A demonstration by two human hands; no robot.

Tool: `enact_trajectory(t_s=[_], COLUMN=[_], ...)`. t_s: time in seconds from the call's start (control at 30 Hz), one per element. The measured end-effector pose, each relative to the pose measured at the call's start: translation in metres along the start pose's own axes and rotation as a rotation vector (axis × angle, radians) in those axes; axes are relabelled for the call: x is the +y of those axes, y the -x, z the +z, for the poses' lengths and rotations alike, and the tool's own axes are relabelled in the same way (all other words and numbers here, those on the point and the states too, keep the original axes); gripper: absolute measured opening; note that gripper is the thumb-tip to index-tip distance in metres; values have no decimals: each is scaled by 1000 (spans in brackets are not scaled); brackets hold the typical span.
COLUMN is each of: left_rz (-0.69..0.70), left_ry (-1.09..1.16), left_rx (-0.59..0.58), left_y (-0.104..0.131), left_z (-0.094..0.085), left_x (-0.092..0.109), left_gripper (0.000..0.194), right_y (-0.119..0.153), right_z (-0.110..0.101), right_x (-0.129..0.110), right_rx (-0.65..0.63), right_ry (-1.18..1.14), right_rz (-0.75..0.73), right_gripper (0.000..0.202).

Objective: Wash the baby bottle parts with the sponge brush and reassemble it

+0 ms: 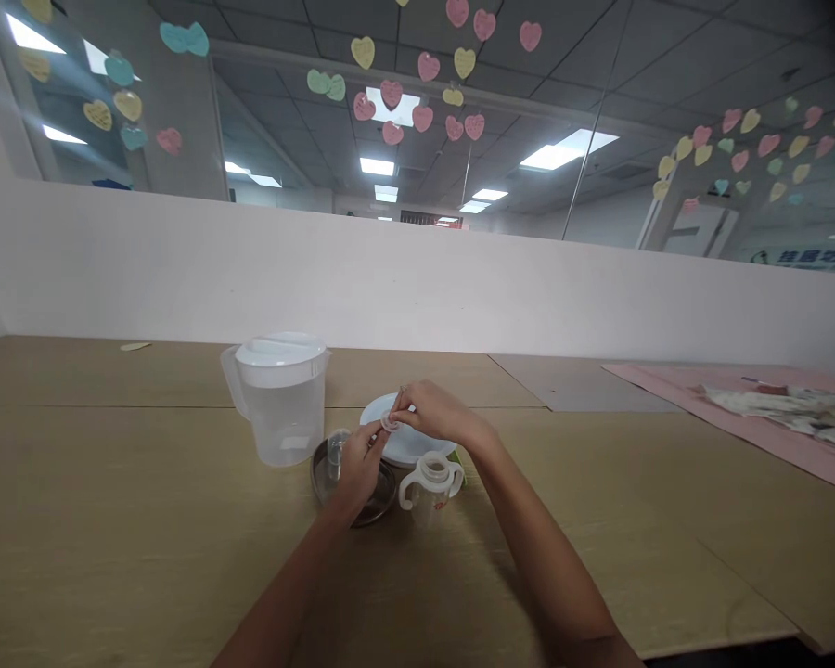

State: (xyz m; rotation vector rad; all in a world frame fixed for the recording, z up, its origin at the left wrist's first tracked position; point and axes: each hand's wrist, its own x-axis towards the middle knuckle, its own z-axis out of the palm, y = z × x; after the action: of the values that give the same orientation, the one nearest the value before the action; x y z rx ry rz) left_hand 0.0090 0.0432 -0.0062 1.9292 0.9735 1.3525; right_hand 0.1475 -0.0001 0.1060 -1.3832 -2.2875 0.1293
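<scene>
My left hand (360, 468) grips a small whitish bottle ring (390, 423) by its edge, over the rim of a white plate (410, 451). From the right, my right hand (432, 410) pinches at the top of the same ring; a nipple may be in it, but the fingers hide most of that. Just below stands a clear baby bottle (431, 501) with two white handles, upright, its mouth uncovered. Beneath my left hand is a dark metal bowl (384, 506), partly hidden, with a clear dome-shaped cap (336, 450) in it.
A translucent lidded pitcher (289, 422) stands behind and left of the bowl. Something green (457, 456) shows at the plate's right edge. Far right, a pink mat (668, 394) bears crumpled whitish cloth or plastic (779, 401). A low white wall (390, 288) closes off the table's back.
</scene>
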Motion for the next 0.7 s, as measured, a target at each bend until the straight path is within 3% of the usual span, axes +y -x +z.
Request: enact_trajectory(t_s=[0.2, 0.33, 0.47, 0.57, 0.7], left_rz=[-7, 17, -2, -26, -20], left_ry=[130, 161, 172, 203, 266], left_rx=[-47, -47, -90, -132, -85], left_y=[1, 3, 6, 8, 8], left_z=[5, 10, 10, 9, 8], left_x=[1, -2, 0, 2, 1], left_gripper=[39, 36, 37, 38, 36], right_y=[1, 4, 4, 5, 7], right_z=[-1, -8, -8, -8, -10], right_x=[-4, -8, -12, -17, -22], right_rx=[15, -18, -19, -73, -140], right_ry=[31, -202, -412, -409, -402], right_rz=[18, -36, 79, 130, 46], right_gripper=[15, 38, 58, 59, 52])
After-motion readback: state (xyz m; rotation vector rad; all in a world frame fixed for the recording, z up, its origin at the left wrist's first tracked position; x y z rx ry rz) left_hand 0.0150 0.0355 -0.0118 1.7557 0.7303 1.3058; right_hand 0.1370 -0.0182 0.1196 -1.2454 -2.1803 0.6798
